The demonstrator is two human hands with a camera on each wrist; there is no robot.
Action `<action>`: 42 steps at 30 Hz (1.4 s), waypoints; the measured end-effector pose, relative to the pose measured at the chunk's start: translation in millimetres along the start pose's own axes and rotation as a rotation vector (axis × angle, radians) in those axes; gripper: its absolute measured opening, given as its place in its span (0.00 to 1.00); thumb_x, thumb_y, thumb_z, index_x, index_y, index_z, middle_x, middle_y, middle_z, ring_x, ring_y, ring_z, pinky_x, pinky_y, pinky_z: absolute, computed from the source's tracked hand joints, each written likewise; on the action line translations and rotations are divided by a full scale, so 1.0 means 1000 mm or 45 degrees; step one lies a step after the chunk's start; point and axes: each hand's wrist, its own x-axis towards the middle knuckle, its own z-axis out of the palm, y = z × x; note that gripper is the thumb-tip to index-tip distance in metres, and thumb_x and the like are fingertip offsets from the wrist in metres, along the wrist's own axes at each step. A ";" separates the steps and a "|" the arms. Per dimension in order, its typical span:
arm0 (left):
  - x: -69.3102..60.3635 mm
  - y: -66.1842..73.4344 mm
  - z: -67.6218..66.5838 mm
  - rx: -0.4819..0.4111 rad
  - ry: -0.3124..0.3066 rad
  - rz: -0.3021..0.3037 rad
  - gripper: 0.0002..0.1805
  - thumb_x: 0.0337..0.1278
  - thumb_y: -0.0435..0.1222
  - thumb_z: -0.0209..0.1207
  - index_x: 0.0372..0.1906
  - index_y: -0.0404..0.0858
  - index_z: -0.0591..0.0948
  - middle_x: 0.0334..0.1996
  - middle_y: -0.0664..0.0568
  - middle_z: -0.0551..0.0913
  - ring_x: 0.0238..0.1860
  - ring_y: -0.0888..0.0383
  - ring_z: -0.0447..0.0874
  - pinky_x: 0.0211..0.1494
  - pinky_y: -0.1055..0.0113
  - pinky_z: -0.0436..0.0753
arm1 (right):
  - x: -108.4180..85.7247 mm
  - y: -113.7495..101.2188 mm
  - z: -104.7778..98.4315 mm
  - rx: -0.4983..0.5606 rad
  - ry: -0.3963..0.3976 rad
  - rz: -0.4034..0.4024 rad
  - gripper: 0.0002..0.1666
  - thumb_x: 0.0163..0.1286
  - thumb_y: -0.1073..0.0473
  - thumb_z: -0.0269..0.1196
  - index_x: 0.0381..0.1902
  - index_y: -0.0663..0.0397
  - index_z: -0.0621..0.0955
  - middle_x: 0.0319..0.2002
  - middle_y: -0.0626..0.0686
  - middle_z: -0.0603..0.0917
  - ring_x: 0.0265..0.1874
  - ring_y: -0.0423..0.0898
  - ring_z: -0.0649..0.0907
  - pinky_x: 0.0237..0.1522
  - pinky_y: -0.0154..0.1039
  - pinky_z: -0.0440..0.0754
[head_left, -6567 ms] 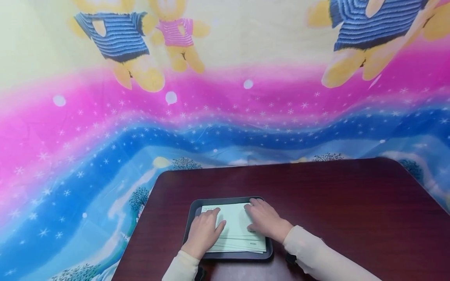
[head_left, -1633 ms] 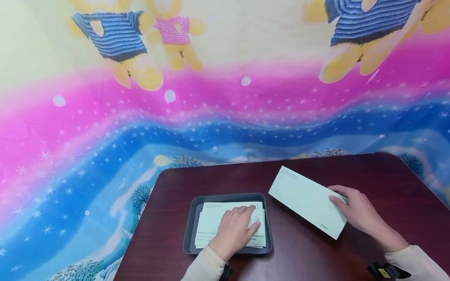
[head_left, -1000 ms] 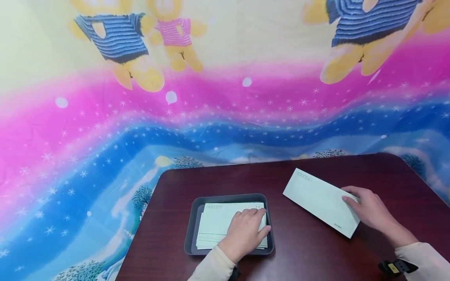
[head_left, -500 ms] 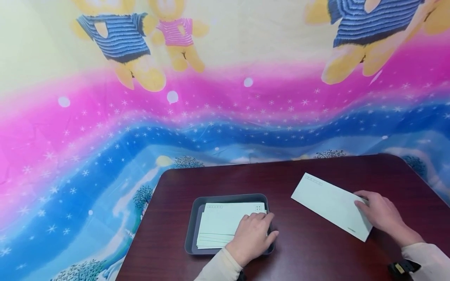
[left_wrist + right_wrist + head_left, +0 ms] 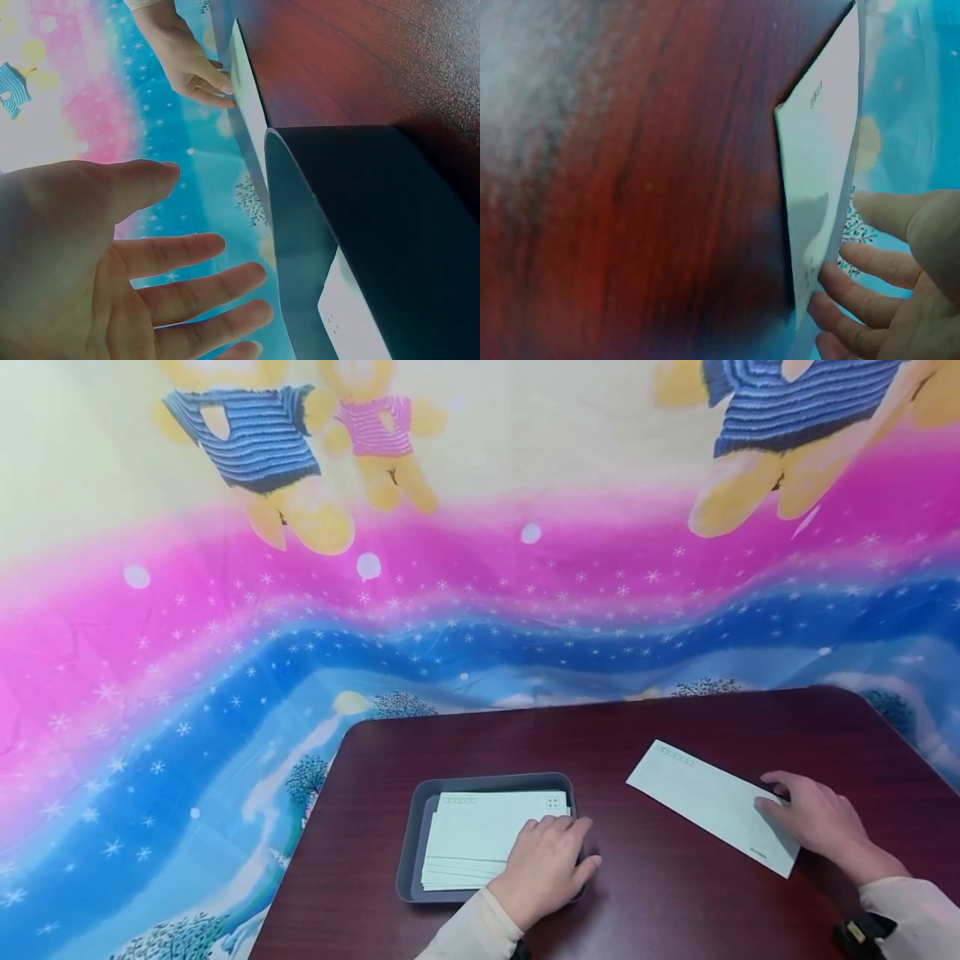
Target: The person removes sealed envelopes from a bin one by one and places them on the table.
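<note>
A pale green envelope (image 5: 705, 806) lies slantwise on the table, right of a dark grey tray (image 5: 409, 852). Beside its right end is my right hand (image 5: 821, 822); in the right wrist view the thumb of this hand (image 5: 900, 285) stands off the envelope (image 5: 814, 157), and the fingertips are at its edge. Inside the tray rests a stack of similar envelopes (image 5: 476, 831). My left hand (image 5: 543, 864) hovers over the tray's right end, covering part of the stack. The left wrist view shows its palm (image 5: 97, 277) with fingers extended, holding nothing, beside the tray wall (image 5: 375, 195).
Both tray and loose envelope are on a dark red-brown table (image 5: 600, 760) with rounded corners. A printed cloth (image 5: 480, 568) with bears and snowflakes hangs behind the table's far edge.
Earlier both hands touched the stack in the tray. Since then my right hand has carried one envelope right and set it down, loosening its grip. My left hand has slid right across the tray.
</note>
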 end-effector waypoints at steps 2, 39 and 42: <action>0.000 0.000 0.000 0.005 0.004 0.002 0.21 0.65 0.54 0.61 0.57 0.49 0.82 0.46 0.58 0.88 0.45 0.60 0.86 0.40 0.67 0.79 | 0.000 -0.002 0.000 -0.010 -0.006 0.015 0.36 0.67 0.48 0.67 0.60 0.73 0.75 0.51 0.78 0.80 0.40 0.68 0.82 0.26 0.48 0.77; 0.014 0.006 0.000 -0.034 -0.050 -0.010 0.22 0.67 0.54 0.59 0.58 0.48 0.81 0.47 0.58 0.88 0.46 0.60 0.86 0.42 0.67 0.79 | -0.014 -0.042 0.032 -0.231 -0.014 -0.273 0.31 0.64 0.59 0.69 0.64 0.63 0.76 0.62 0.74 0.75 0.56 0.75 0.75 0.43 0.69 0.78; 0.015 0.007 0.001 -0.032 -0.038 -0.006 0.22 0.67 0.54 0.59 0.58 0.48 0.81 0.47 0.58 0.88 0.46 0.60 0.86 0.42 0.67 0.79 | -0.011 -0.036 0.030 -0.216 -0.020 -0.278 0.31 0.65 0.59 0.68 0.64 0.63 0.76 0.63 0.73 0.75 0.58 0.75 0.74 0.44 0.69 0.78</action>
